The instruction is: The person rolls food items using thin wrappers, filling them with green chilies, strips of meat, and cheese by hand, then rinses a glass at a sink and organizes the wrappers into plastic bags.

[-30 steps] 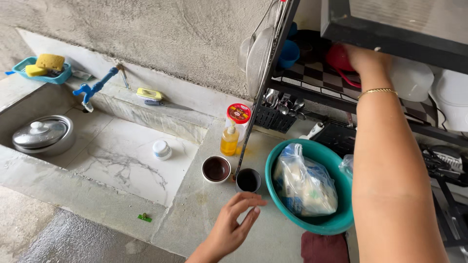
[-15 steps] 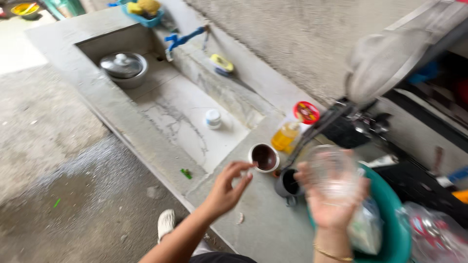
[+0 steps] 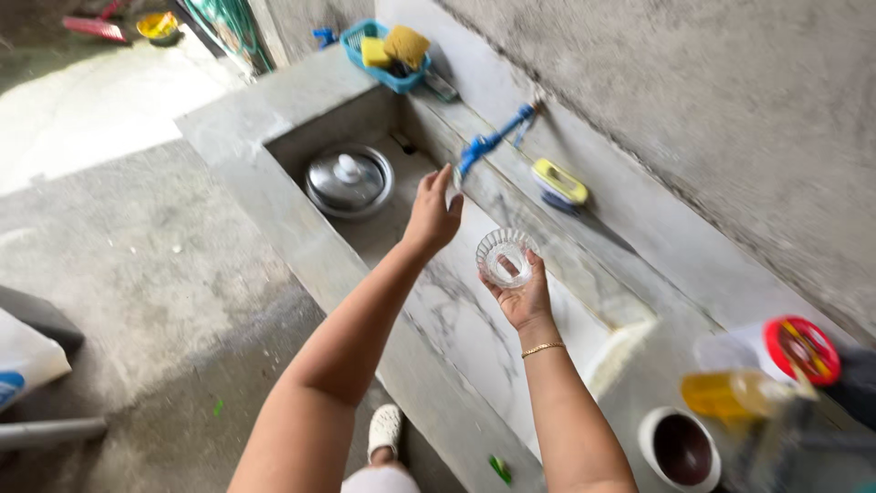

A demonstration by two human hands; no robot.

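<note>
My right hand (image 3: 522,297) is closed around a small clear ribbed glass (image 3: 506,256), fingers cupping it from below, mouth facing up toward me. It sits over the stone sink (image 3: 474,319), a little short of the blue tap (image 3: 493,141). My left hand (image 3: 434,213) is open, fingers loosely spread and holding nothing, reaching toward the tap and just beside its spout. Beyond the tap, on the ledge against the wall, lies a yellow scrub brush (image 3: 559,183); farther along from the tap is a blue basket (image 3: 383,55) with yellow sponges (image 3: 394,46). Below the tap, in the deep end of the sink, rests a steel pot lid (image 3: 349,180). Well away from the tap, on the tabletop at my right, stand a dark cup (image 3: 680,447) and a bottle of yellow liquid (image 3: 735,393). To do this well, I judge the glass should stay level and firmly cupped, brought squarely under the spout, while the left hand turns the tap gently so water doesn't splash
</note>
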